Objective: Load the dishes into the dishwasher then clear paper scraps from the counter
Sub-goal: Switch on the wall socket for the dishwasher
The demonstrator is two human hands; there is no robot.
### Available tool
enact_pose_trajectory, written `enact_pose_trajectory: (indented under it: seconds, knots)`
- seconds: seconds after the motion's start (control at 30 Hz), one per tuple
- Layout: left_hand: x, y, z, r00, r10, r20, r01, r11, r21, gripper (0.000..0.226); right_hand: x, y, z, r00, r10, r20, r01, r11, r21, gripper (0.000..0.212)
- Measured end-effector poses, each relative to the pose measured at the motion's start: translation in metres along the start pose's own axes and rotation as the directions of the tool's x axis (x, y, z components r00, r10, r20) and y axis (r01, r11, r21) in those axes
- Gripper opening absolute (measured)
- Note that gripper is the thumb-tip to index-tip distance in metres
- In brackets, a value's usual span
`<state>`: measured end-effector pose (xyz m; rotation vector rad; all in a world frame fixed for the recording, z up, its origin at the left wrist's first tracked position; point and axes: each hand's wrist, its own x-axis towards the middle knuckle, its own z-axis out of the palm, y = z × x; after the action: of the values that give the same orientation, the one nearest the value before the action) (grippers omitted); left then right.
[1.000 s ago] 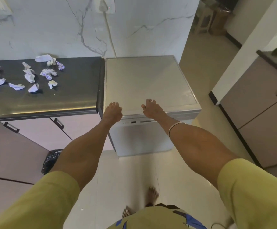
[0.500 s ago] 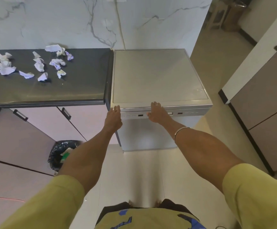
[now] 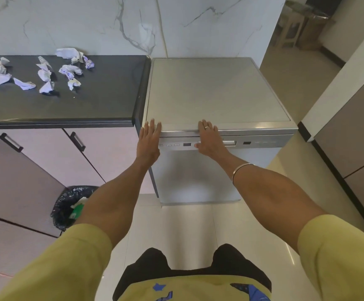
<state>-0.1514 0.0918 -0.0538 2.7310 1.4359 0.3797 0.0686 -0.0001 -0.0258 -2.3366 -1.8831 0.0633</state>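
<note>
The silver dishwasher (image 3: 216, 92) stands against the marble wall, its door closed. My left hand (image 3: 149, 139) lies flat with straight fingers against the door's top left corner. My right hand (image 3: 209, 140) presses flat on the control strip at the top of the door, fingers reaching the top edge. Several crumpled paper scraps (image 3: 46, 70) lie on the black counter (image 3: 102, 98) to the left of the dishwasher. No dishes are in view.
A bin with a black liner (image 3: 68, 206) stands on the floor under the counter, beside cabinet doors with black handles (image 3: 78, 141). Grey cabinets (image 3: 348, 135) line the right side. Glossy tile floor runs between them.
Both hands have slid from the dishwasher's top front edge down onto the door front, fingers now straight. The camera has moved back and tilted down.
</note>
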Motion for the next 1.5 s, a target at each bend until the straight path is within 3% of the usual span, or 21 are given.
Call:
enact_pose_trajectory:
  seconds: [0.17, 0.63, 0.73, 0.93, 1.1, 1.23, 1.5]
  knots:
    - [0.011, -0.005, 0.007, 0.997, -0.038, -0.06, 0.042, 0.996, 0.073, 0.096, -0.002, 0.002, 0.017, 0.994, -0.003, -0.109, 0.003, 1.0, -0.006, 0.095]
    - [0.01, -0.003, 0.018, 0.981, -0.087, -0.176, 0.087, 0.996, -0.006, 0.081, -0.005, 0.008, 0.039, 0.963, -0.025, -0.267, 0.017, 0.999, -0.03, 0.093]
    - [0.009, -0.002, 0.022, 0.978, -0.094, -0.185, 0.097, 0.995, 0.005, 0.081, -0.006, 0.007, 0.033, 0.977, -0.02, -0.211, 0.013, 0.999, -0.033, 0.096]
    - [0.001, 0.002, 0.009, 0.994, -0.092, -0.057, 0.098, 0.989, 0.111, 0.112, -0.007, 0.01, 0.008, 0.998, -0.025, -0.065, 0.028, 0.999, 0.041, 0.092]
    - [-0.015, 0.004, -0.003, 1.0, -0.022, -0.012, 0.023, 0.997, 0.076, 0.101, -0.019, 0.015, -0.005, 0.998, 0.026, -0.059, -0.023, 0.998, 0.059, 0.072]
    - [-0.021, 0.004, -0.015, 0.997, -0.062, 0.036, 0.062, 0.998, -0.006, 0.087, -0.024, 0.016, -0.023, 0.998, 0.044, -0.039, -0.041, 0.997, 0.058, 0.063]
    - [-0.035, 0.033, -0.084, 0.973, -0.099, 0.21, 0.124, 0.986, -0.112, 0.063, -0.052, 0.004, -0.089, 0.972, 0.148, 0.18, -0.152, 0.988, 0.007, 0.051]
